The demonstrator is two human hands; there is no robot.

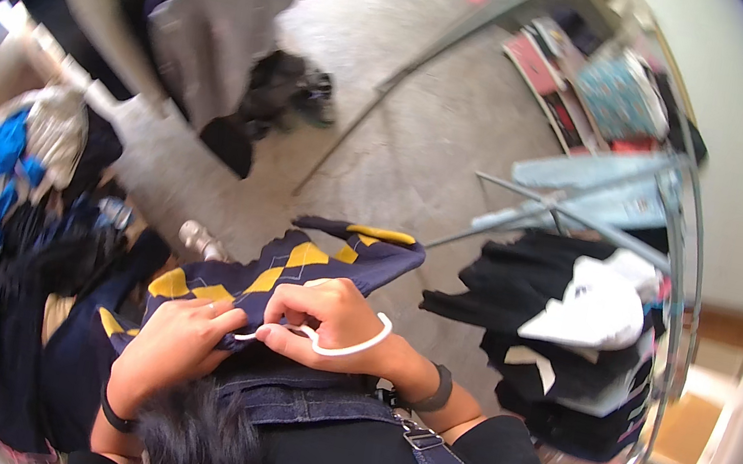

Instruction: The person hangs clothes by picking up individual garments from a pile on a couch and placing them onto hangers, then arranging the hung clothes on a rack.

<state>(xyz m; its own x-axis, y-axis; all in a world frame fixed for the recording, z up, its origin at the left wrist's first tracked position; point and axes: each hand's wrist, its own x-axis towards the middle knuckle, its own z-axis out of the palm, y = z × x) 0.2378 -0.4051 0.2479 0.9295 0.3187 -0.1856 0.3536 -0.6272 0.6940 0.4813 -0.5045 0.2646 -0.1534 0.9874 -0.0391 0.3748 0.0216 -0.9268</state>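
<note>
A navy knit garment with yellow argyle diamonds is spread out in front of my body. At its near edge my left hand grips the fabric, fingers curled into it. My right hand pinches a thin white clothes hanger between thumb and fingers. The hanger's hook curves over the wrist side of this hand, while its other end passes toward the garment's near edge beside my left fingers. How far the hanger reaches inside the knit is hidden by the cloth and my hands.
Clothes hang from a rack at upper left. A heap of clothes lies at left. On the right, black and white garments rest by a metal-framed rack. A grey metal pole crosses above the concrete floor.
</note>
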